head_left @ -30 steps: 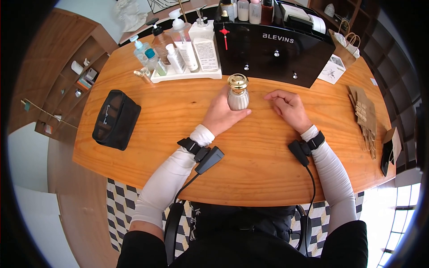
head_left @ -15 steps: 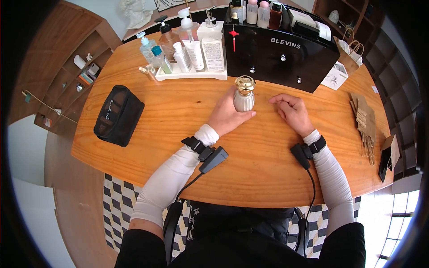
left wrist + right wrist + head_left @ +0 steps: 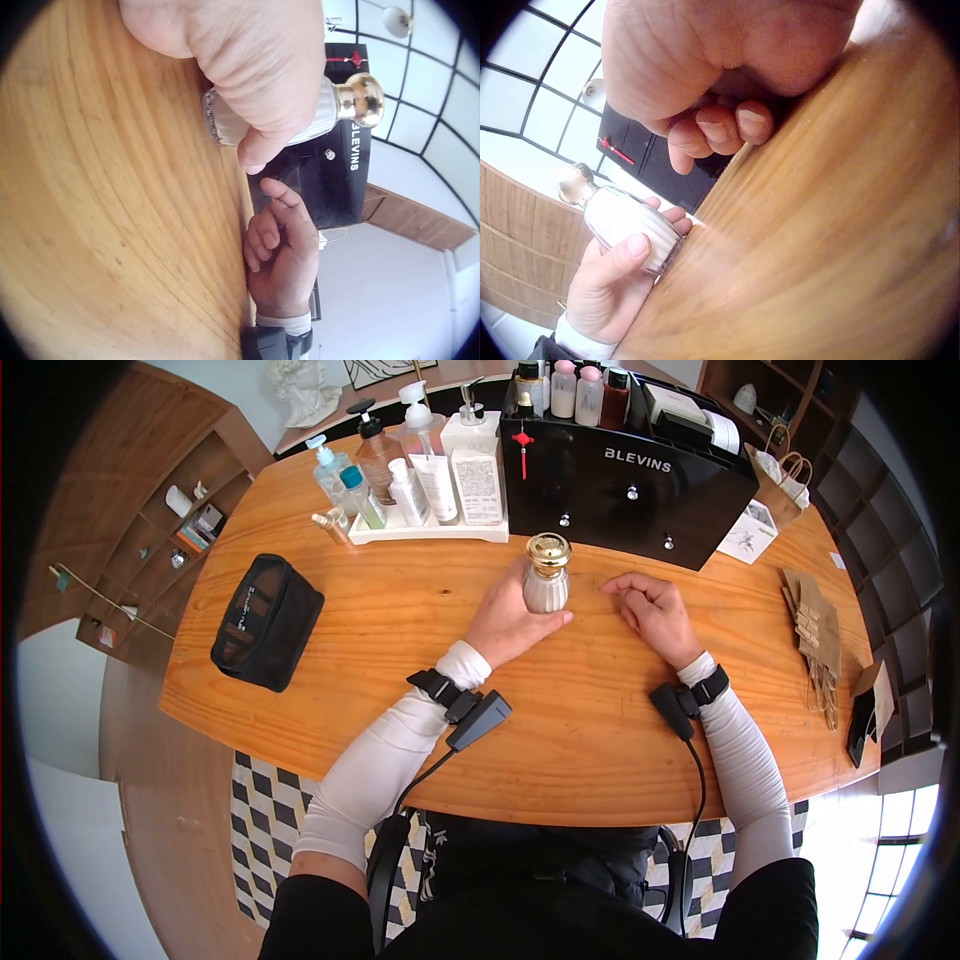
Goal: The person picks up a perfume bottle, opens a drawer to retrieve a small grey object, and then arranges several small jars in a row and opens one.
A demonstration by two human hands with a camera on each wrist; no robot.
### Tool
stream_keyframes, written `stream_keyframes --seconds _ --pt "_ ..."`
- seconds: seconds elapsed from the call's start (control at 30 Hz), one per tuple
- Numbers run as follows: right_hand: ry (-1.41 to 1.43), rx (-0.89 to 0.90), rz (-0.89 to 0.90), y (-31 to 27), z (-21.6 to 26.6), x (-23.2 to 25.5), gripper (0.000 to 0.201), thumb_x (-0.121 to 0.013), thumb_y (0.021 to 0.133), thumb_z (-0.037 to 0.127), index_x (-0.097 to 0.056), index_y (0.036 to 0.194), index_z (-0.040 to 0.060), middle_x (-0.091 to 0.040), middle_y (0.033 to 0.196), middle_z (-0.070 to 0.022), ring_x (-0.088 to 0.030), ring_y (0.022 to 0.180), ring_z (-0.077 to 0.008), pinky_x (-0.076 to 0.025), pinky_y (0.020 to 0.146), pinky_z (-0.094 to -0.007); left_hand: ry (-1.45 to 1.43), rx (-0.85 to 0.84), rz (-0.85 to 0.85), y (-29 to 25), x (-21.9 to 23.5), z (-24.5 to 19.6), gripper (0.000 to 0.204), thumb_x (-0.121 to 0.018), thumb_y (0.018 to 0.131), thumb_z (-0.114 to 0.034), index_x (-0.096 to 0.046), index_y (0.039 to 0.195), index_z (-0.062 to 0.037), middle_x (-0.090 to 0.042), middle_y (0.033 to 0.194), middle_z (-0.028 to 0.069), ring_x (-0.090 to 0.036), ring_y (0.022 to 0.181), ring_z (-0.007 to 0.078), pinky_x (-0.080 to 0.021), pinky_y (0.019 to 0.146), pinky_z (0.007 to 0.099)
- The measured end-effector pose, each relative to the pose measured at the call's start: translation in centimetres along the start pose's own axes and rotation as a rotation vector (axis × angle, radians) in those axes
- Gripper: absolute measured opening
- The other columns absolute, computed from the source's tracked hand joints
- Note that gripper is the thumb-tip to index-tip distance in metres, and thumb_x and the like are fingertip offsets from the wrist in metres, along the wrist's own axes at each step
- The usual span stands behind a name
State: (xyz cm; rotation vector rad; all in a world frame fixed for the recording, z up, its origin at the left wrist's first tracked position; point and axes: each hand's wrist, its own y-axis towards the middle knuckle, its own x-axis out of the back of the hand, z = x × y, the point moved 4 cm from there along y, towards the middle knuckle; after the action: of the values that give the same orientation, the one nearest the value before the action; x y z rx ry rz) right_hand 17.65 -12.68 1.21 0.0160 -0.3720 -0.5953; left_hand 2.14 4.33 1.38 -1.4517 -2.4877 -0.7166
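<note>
A ribbed, whitish glass bottle [image 3: 546,590] with a round gold cap [image 3: 549,550] stands upright on the wooden table. The left hand [image 3: 508,614] grips it from the left side, thumb in front and fingers behind, as the right wrist view [image 3: 631,228] also shows. To the right of the bottle, apart from it, the right hand [image 3: 655,615] rests on the table with loosely curled fingers and nothing in them. In the left wrist view the left thumb crosses the bottle [image 3: 319,112], and the right hand [image 3: 289,251] lies beyond.
Behind stand a white tray [image 3: 430,533] of pump bottles and tubes and a black drawer box [image 3: 620,500]. A black mesh pouch [image 3: 266,622] lies at the left. Brown paper bags [image 3: 818,622] lie at the right, beside a small black-and-brown item [image 3: 870,710].
The head view has shifted a little, so the table items appear moved slightly. The left hand keeps its grip on the bottle, and the right hand keeps its loose curl.
</note>
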Motion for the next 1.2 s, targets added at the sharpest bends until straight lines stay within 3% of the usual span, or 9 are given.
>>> stream_keyframes --seconds 0.13,0.2,0.53,0.6,0.63,0.7,1.2 --pt "0.004 -0.002 -0.002 -0.19 0.38 -0.09 0.027 -0.048 0.096 0.003 -0.071 0.108 -0.0033 -0.050 0.064 0.0021 -0.046 0.059 -0.0051 -0.039 0.056 -0.0234 -0.052 0.027 0.018 0.06 -0.19 0.60 0.061 -0.085 0.076 -0.022 -0.053 0.123 -0.0007 -0.068 0.111 0.0190 -0.067 0.105 0.0359 -0.052 0.092 0.0429" --pt "-0.002 0.003 -0.004 -0.14 0.20 -0.10 0.027 -0.048 0.096 0.003 -0.071 0.108 -0.0033 -0.050 0.064 0.0021 -0.045 0.059 -0.0051 -0.039 0.056 -0.0234 -0.004 0.015 -0.001 0.05 -0.09 0.44 0.055 -0.086 0.078 -0.018 -0.055 0.121 -0.0014 -0.065 0.110 0.0101 -0.064 0.101 0.0197 -0.053 0.090 0.0360" --pt "0.035 -0.018 0.002 -0.17 0.34 -0.16 0.027 -0.048 0.097 0.003 -0.071 0.110 -0.0030 -0.051 0.065 0.0022 -0.044 0.059 -0.0048 -0.037 0.054 -0.0227 -0.038 0.007 0.020 0.06 -0.01 0.07 0.058 -0.086 0.079 -0.019 -0.054 0.124 -0.0018 -0.065 0.111 0.0107 -0.063 0.103 0.0206 -0.052 0.092 0.0359" --pt "0.024 -0.021 0.001 -0.14 0.38 -0.16 0.027 -0.048 0.097 0.003 -0.071 0.109 -0.0030 -0.051 0.065 0.0023 -0.044 0.058 -0.0048 -0.037 0.054 -0.0227 -0.051 -0.002 0.009 0.03 0.03 -0.10 0.060 -0.084 0.076 -0.022 -0.054 0.123 -0.0012 -0.068 0.112 0.0197 -0.066 0.106 0.0362 -0.051 0.092 0.0428" --pt "0.013 -0.025 -0.001 -0.11 0.37 -0.16 0.027 -0.048 0.097 0.003 -0.071 0.109 -0.0030 -0.050 0.064 0.0024 -0.044 0.058 -0.0047 -0.036 0.054 -0.0228 -0.051 -0.003 0.006 0.05 0.07 -0.11 0.060 -0.084 0.076 -0.022 -0.054 0.123 -0.0012 -0.068 0.112 0.0197 -0.066 0.106 0.0362 -0.051 0.092 0.0428" --pt "0.011 -0.018 0.003 -0.06 0.18 -0.14 0.027 -0.048 0.097 0.003 -0.071 0.109 -0.0030 -0.050 0.064 0.0025 -0.044 0.058 -0.0047 -0.036 0.053 -0.0228 -0.013 0.009 0.025 0.04 0.03 0.15 0.062 -0.085 0.079 -0.020 -0.053 0.129 -0.0018 -0.066 0.113 0.0119 -0.064 0.104 0.0235 -0.050 0.095 0.0373" --pt "0.034 -0.033 -0.006 -0.16 0.22 -0.30 0.026 -0.047 0.100 0.005 -0.070 0.109 -0.0044 -0.049 0.064 0.0028 -0.042 0.057 -0.0045 -0.034 0.053 -0.0223 -0.010 0.006 0.020 -0.05 0.17 0.05 0.067 -0.085 0.077 -0.025 -0.052 0.131 -0.0021 -0.067 0.116 0.0166 -0.065 0.107 0.0313 -0.051 0.096 0.0408"
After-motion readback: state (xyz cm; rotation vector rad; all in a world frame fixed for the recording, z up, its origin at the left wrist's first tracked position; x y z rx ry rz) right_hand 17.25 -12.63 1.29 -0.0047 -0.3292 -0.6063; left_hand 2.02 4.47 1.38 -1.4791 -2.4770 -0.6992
